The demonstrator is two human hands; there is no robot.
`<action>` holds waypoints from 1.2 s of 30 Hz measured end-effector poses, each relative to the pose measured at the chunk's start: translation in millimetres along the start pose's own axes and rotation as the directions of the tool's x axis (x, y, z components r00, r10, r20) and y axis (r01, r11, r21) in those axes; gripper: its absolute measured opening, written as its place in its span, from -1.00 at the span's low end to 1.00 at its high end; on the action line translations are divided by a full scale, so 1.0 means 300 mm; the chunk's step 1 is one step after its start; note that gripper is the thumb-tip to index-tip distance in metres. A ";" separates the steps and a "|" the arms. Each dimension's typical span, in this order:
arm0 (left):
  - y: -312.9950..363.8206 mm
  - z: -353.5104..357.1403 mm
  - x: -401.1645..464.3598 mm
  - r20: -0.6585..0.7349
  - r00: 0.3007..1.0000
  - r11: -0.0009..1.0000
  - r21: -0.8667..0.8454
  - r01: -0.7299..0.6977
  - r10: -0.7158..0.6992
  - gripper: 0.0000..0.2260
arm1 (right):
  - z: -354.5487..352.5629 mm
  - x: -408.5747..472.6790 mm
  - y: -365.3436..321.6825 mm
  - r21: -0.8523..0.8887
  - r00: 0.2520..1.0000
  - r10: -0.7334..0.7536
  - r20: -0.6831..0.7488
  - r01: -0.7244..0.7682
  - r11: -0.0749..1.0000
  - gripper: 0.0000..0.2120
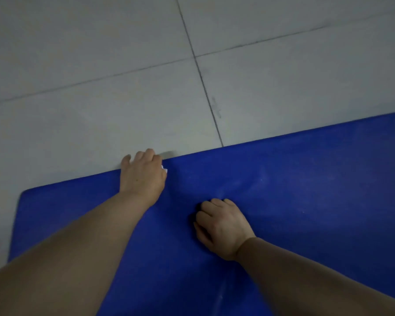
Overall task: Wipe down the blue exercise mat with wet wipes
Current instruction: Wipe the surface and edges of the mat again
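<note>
The blue exercise mat (306, 190) lies flat on the floor and fills the lower right of the view. My left hand (144, 174) rests at the mat's far edge, fingers curled over a white wet wipe (164, 169), of which only a small corner shows. My right hand (221, 226) sits in the middle of the mat with its fingers curled under, knuckles pressing on the surface; nothing shows in it. Faint creases run across the mat beyond my right hand.
Grey floor tiles (100, 65) with dark grout lines stretch beyond the mat's far edge and to its left. The mat's rounded corner (24, 192) lies at the left.
</note>
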State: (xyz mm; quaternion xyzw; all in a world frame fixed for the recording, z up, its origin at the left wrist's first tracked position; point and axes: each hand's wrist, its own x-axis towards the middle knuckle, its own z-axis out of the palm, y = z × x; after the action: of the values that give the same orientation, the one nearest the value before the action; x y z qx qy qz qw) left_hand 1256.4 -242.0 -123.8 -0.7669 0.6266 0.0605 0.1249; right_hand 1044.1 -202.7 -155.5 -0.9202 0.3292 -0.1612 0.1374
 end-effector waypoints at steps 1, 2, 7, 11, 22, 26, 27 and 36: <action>-0.007 -0.005 -0.008 0.047 0.998 0.999 -0.003 0.031 -0.031 -0.70 | 0.000 0.000 -0.002 0.012 1.000 0.004 -0.001 -0.004 1.000 -0.78; 0.002 -0.011 -0.010 0.086 0.995 0.999 -0.012 0.047 -0.045 -0.69 | 0.002 0.000 -0.004 0.022 1.000 0.008 -0.001 -0.008 1.000 -0.77; 0.048 -0.020 -0.006 0.172 0.981 0.992 -0.072 0.107 -0.094 -0.62 | 0.001 0.003 -0.006 0.040 1.000 0.021 0.012 -0.022 0.999 -0.76; 0.006 0.014 -0.012 0.077 0.997 1.000 -0.024 -0.004 0.005 -0.64 | -0.005 0.003 -0.002 0.022 1.000 0.013 0.000 -0.013 1.000 -0.75; -0.309 0.082 -0.054 -0.062 0.994 0.985 0.154 -0.077 0.088 -0.61 | -0.006 0.046 -0.159 -0.228 0.954 0.297 -0.029 -0.296 0.928 -0.67; -0.464 0.104 -0.110 -0.063 0.996 0.989 0.139 -0.049 0.058 -0.63 | 0.185 0.157 -0.561 -0.078 0.999 0.027 -0.029 -0.030 0.997 -0.75; -0.499 0.106 -0.123 -0.070 0.996 0.989 0.144 -0.042 0.053 -0.62 | 0.239 0.191 -0.657 -0.030 1.000 -0.021 -0.019 0.021 0.999 -0.75; -0.763 0.186 -0.222 -0.143 0.988 0.996 0.050 0.072 -0.064 -0.68 | 0.342 0.290 -0.782 -0.152 0.994 0.059 0.095 -0.044 0.987 -0.74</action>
State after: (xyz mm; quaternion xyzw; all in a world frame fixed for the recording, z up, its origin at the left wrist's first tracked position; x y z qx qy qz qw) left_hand 1469.5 -122.2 -134.3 -0.7864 0.6088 -0.0153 0.1033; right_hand 1279.3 -69.4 -146.7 -0.9259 0.3569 -0.0863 0.0881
